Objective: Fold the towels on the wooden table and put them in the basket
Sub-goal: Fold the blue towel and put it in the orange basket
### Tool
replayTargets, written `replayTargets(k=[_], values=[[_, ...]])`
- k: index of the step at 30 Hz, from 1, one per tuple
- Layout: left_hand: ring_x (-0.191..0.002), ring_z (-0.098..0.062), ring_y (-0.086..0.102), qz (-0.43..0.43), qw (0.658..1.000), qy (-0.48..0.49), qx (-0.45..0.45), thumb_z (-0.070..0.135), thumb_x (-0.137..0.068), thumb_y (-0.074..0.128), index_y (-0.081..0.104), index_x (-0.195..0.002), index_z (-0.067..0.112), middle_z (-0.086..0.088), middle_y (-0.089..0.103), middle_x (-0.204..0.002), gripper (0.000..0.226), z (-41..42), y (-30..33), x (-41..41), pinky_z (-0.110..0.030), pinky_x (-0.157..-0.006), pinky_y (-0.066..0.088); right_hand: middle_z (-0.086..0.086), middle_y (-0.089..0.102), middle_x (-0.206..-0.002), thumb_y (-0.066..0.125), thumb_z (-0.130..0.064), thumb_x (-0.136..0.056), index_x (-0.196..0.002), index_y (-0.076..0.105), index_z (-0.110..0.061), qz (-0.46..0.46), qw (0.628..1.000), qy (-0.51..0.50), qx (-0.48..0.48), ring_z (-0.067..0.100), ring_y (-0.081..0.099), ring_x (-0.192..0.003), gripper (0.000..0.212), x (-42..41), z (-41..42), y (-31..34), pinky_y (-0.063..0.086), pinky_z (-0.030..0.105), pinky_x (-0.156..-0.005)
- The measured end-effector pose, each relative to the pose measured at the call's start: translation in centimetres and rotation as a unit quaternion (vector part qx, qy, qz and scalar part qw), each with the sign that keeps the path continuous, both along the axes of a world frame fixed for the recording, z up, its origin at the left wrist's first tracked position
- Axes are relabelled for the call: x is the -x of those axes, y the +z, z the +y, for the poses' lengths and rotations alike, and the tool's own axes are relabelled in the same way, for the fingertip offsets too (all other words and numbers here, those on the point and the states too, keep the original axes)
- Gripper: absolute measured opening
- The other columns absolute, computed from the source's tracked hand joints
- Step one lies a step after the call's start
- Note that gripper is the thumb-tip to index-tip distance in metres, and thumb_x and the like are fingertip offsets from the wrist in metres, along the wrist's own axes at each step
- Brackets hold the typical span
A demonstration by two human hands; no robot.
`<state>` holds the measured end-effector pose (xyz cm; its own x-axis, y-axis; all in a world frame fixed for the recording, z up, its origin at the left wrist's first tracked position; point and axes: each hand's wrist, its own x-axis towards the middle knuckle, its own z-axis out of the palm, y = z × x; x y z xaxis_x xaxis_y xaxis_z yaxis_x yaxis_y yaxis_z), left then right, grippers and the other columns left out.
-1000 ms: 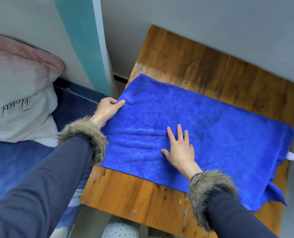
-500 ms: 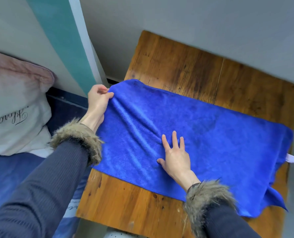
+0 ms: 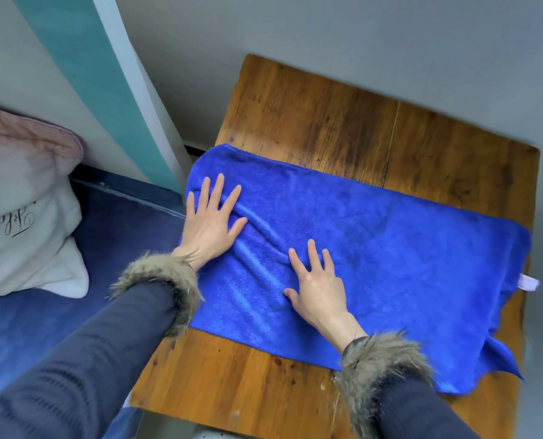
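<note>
A person presses both hands flat on a blue towel [image 3: 390, 248] spread across a wooden table [image 3: 327, 122] set against a grey wall [image 3: 327, 26]. The left hand [image 3: 208, 221] lies palm down at the towel's left end, fingers [image 3: 214, 188] fully splayed and gripping nothing. The right hand [image 3: 319, 288] rests palm down near the towel's middle, fingers extended and slightly spread, likewise holding nothing. Diagonal creases run through the cloth between the two hands. The towel covers most of the tabletop from left to right; its left end reaches the table's left edge, while its right end drapes over the right edge, where one corner hangs down. A small white tag [image 3: 528, 282] projects from the towel's right edge; any print on it is too small to read. Both wrists emerge from dark ribbed sleeves trimmed with brown fur cuffs [image 3: 162, 280]. To the left of the table, a white and pink pillow [image 3: 19, 217] sits on a dark blue bed cover [image 3: 58, 327]. Black cursive lettering on the pillow is cut off by the frame's edge and cannot be made out as a word. A teal and white panel [image 3: 105, 90] stands between the pillow and the table.
</note>
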<state>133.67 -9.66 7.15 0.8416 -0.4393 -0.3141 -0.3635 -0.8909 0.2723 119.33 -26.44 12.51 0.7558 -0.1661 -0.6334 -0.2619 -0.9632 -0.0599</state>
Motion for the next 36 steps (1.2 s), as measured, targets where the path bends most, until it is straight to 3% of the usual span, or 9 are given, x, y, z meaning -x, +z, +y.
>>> replayTargets(k=[6,8,11,16,20,25,28,31,36], values=[[-0.144,-0.024,-0.013,0.013,0.998,-0.039,-0.053,0.058,-0.089,0.038,0.005,-0.148,0.033,-0.003,-0.012,-0.157,0.072,-0.7,1.0,-2.2,-0.054,-0.113,-0.005,0.003,-0.016,-0.157,0.047,-0.051,-0.09,-0.148,-0.003,-0.031,-0.01,1.0,0.005,0.001,0.03,-0.006,-0.144,0.079,0.9,-0.2,-0.3,0.038,0.039,-0.096],[-0.145,-0.025,-0.01,-0.011,0.999,-0.031,-0.023,0.05,-0.092,0.039,0.009,-0.149,0.03,-0.005,-0.008,-0.158,0.068,-0.9,1.4,-1.2,-0.054,-0.115,-0.004,0.002,-0.009,-0.158,0.045,-0.053,-0.09,-0.149,0.005,-0.03,-0.035,0.999,-0.02,-0.015,0.026,0.0,-0.145,0.074,0.9,-0.5,-0.5,0.035,0.042,-0.098],[-0.145,-0.024,-0.011,-0.033,0.999,-0.008,0.025,0.046,-0.094,0.037,0.009,-0.148,0.03,-0.005,-0.005,-0.158,0.063,-0.8,1.0,1.9,-0.053,-0.115,-0.005,0.009,0.013,-0.157,0.049,-0.048,-0.09,-0.146,0.027,-0.023,-0.147,0.985,-0.084,-0.007,0.028,0.016,-0.143,0.066,0.7,-1.8,-0.6,0.033,0.05,-0.099],[-0.145,-0.024,-0.002,-0.052,0.999,-0.004,-0.008,0.047,-0.093,0.022,0.02,-0.147,0.028,-0.006,0.008,-0.158,0.058,1.5,-1.4,5.9,-0.051,-0.115,-0.002,0.001,-0.013,-0.157,0.04,-0.058,-0.09,-0.148,0.005,-0.033,-0.071,0.99,-0.123,0.02,0.027,-0.011,-0.144,0.073,-0.3,-5.9,-1.4,0.015,0.059,-0.11],[-0.144,-0.026,0.007,-0.082,0.996,-0.022,-0.029,0.042,-0.094,0.022,0.024,-0.146,0.026,-0.006,0.016,-0.156,0.055,2.6,-2.1,6.6,-0.054,-0.114,0.003,-0.004,-0.021,-0.155,0.041,-0.069,-0.083,-0.146,-0.004,-0.041,-0.046,0.991,-0.128,0.014,0.028,-0.016,-0.143,0.082,-0.5,-7.3,-1.9,0.011,0.064,-0.108],[-0.145,-0.025,-0.002,-0.062,0.997,0.009,-0.039,0.045,-0.091,0.017,0.021,-0.147,0.026,-0.006,0.009,-0.157,0.059,1.5,-1.4,6.6,-0.054,-0.114,-0.003,-0.004,-0.02,-0.155,0.04,-0.062,-0.088,-0.147,-0.002,-0.037,-0.056,0.991,-0.125,-0.009,0.025,-0.017,-0.143,0.077,0.0,-7.6,-1.8,0.006,0.063,-0.11],[-0.145,-0.026,-0.002,-0.054,0.998,0.021,-0.031,0.045,-0.091,0.013,0.021,-0.147,0.024,-0.008,0.007,-0.157,0.061,-0.1,-0.4,7.5,-0.055,-0.113,-0.002,-0.003,-0.013,-0.157,0.038,-0.051,-0.093,-0.149,0.006,-0.03,-0.083,0.985,-0.141,-0.052,0.02,-0.014,-0.144,0.067,1.7,-8.1,-1.2,0.004,0.059,-0.114],[-0.144,-0.028,0.006,-0.053,0.998,-0.03,-0.009,0.041,-0.091,0.018,0.026,-0.146,0.021,-0.011,0.013,-0.156,0.058,-3.4,0.6,9.8,-0.058,-0.112,0.005,0.0,0.001,-0.158,0.041,-0.041,-0.096,-0.148,0.019,-0.024,-0.133,0.97,-0.194,-0.056,0.019,-0.009,-0.145,0.059,4.7,-9.6,-0.3,0.005,0.055,-0.115],[-0.14,-0.035,0.025,-0.014,0.989,-0.145,0.014,0.036,-0.089,0.029,0.041,-0.138,0.017,-0.015,0.028,-0.151,0.054,-11.4,0.9,15.4,-0.062,-0.105,0.027,0.007,0.031,-0.151,0.05,-0.025,-0.094,-0.134,0.047,-0.012,-0.261,0.906,-0.332,-0.018,0.023,0.012,-0.145,0.042,11.5,-14.6,1.1,0.008,0.051,-0.115]])
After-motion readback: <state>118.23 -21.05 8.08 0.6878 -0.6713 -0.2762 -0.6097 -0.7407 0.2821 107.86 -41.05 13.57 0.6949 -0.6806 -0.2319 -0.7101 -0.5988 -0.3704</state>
